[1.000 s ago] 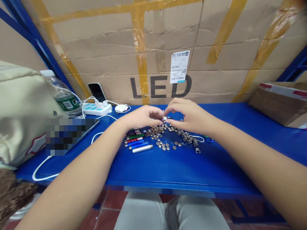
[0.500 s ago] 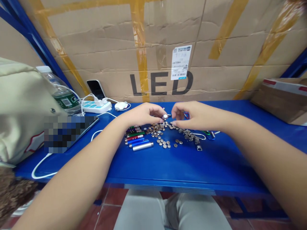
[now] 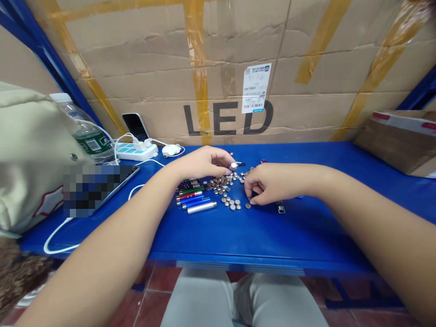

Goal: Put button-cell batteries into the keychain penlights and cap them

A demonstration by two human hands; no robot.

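Left grip [image 3: 204,164]: thumb and fingers are pinching closed, holding one small silver button cell [image 3: 233,166] by its edge.
Right grip [image 3: 272,184]: fingers are curling down near the desk [image 3: 306,236]; I cannot tell if they are holding something (the hand hides it).
Cells: a loose pile of button cells [image 3: 221,186] is lying flat on the blue desk, under and between both hands.
Handling: these cells are seeming light, stiff and slippery (smooth metal), so taking them by the rim is looking safest.
Beside: metal penlights [image 3: 190,195] are lying side by side left of the pile, and a silver penlight [image 3: 201,207] is lying nearest the person.
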